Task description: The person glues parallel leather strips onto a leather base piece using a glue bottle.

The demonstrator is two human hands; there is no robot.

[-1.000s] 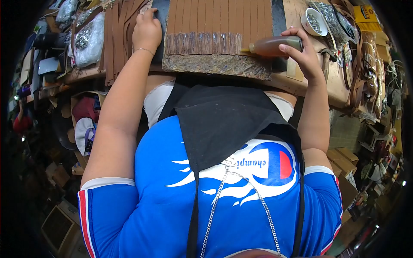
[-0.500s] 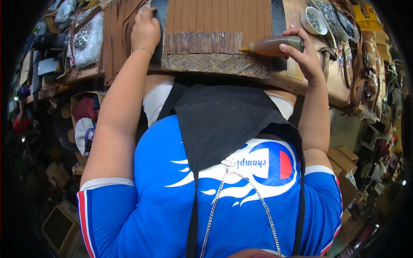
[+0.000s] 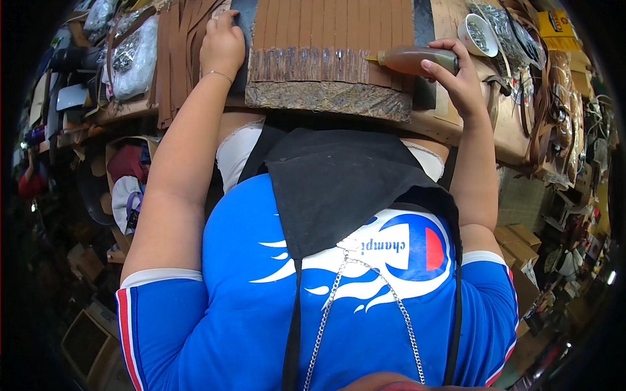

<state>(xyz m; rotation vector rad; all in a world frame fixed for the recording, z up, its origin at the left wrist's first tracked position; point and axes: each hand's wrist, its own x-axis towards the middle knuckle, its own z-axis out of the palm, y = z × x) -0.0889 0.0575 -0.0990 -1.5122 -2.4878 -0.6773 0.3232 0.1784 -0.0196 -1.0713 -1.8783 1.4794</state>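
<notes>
My right hand (image 3: 456, 81) grips a squeeze bottle (image 3: 411, 60) of amber glue, held sideways with its nozzle at the right end of a glossy, wet-looking band across a row of brown leather strips (image 3: 332, 29). The strips lie side by side on a worn, stained board (image 3: 326, 98) at the table edge. My left hand (image 3: 222, 42) presses flat on the dark left edge of the board, next to another pile of brown strips (image 3: 179, 58).
A white bowl (image 3: 477, 34) of small metal parts stands at the back right, with leather straps and clutter (image 3: 554, 85) beyond it. Plastic bags (image 3: 134, 55) lie at the left. Boxes and shoes fill the floor on both sides.
The bottle in my right hand has shifted slightly up and to the right along the glued band. My left hand has stayed in place.
</notes>
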